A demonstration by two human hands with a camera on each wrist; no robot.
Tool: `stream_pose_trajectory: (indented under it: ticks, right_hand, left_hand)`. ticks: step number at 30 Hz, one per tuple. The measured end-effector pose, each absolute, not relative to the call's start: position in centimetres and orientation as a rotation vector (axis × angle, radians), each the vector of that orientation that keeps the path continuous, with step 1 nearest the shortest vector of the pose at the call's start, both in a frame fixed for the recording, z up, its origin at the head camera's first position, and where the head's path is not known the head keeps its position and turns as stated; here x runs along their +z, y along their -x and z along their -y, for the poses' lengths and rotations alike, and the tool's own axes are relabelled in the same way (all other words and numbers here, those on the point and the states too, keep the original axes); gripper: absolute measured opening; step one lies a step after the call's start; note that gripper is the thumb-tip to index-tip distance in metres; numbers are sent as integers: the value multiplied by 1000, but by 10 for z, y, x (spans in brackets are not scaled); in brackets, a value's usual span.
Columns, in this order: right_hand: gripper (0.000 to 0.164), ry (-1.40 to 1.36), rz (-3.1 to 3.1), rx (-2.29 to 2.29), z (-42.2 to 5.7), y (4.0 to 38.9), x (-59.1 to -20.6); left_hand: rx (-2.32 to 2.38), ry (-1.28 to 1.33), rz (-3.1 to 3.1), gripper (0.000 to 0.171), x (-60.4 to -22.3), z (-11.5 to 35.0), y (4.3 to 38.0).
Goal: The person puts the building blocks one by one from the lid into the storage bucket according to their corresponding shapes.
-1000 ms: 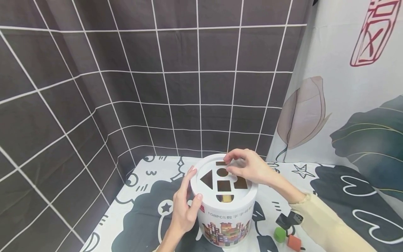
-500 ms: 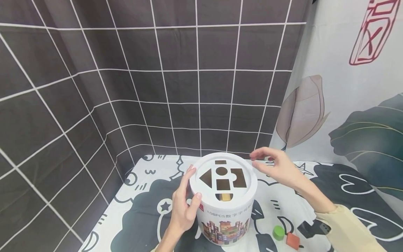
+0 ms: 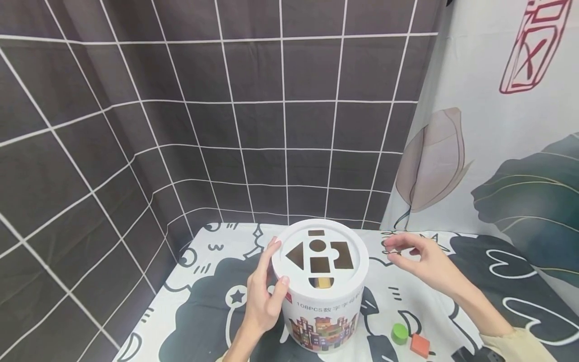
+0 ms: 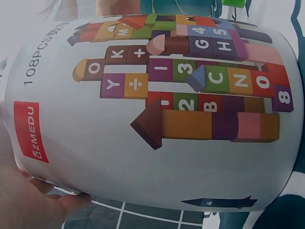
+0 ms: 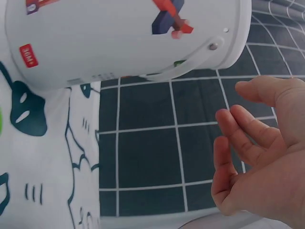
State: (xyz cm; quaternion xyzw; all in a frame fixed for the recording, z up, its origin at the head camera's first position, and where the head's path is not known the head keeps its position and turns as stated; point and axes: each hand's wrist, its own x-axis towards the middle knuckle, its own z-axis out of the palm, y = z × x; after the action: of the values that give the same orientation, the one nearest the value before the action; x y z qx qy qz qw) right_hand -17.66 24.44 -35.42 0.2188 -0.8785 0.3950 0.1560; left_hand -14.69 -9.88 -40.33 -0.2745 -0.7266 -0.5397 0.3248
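Note:
A white plastic bucket [image 3: 323, 322] stands upright on the patterned cloth, printed with coloured letter and number blocks. Its white lid [image 3: 296, 281] has several shaped holes, and something yellow [image 3: 323, 282] shows through the front one. My left hand [image 3: 266, 296] holds the bucket's left side near the rim, thumb at the front and fingers farther back; the left wrist view shows fingertips below the red label [image 4: 31, 131]. Right of the bucket, apart from it, my right hand [image 3: 425, 259] hovers with loosely bent fingers and nothing between them.
A green cylinder block [image 3: 400, 334] and an orange-red block [image 3: 420, 346] lie on the cloth at the bucket's right. A white carrying handle [image 5: 186, 69] hangs at the bucket's side. Behind stands a dark gridded curtain [image 3: 262, 125].
My right hand has moved from above the lid's holes out to the right, away from the bucket. My left hand and the bucket stay in place.

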Motion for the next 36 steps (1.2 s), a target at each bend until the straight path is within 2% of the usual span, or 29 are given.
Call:
stream_pose_trajectory:
  ticks: [36]
  right_hand:
    - [26,-457,2507,1263,-283,127,-448]
  left_hand:
    - [-1404,735,1894,61,-406,100,149]
